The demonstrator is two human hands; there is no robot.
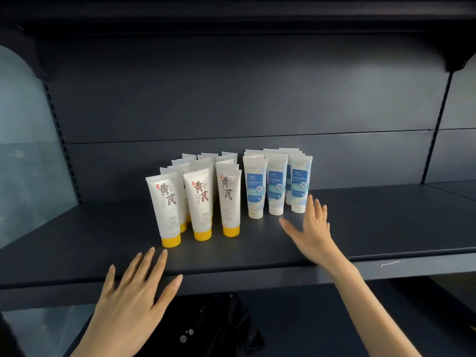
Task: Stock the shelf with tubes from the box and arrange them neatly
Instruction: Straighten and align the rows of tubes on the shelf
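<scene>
Several white tubes with yellow caps (199, 206) stand cap-down in rows on the dark shelf (386, 222), left of centre. Right beside them stand several white-and-blue tubes (277, 186) in rows. My right hand (313, 228) hovers over the shelf with straight, spread fingers, its fingertips close to the bottom of the front right blue tube; I cannot tell whether they touch. My left hand (131, 292) is spread flat in front of the shelf's front edge, just below the front left yellow-capped tube, holding nothing. No box is in view.
The shelf's back panel (231, 99) rises behind the tubes, with slotted uprights (438, 117) at both sides. Another shelf board hangs overhead. A dark object (221, 320) lies below the shelf's front edge. Bare shelf surface stretches left and right of the tubes.
</scene>
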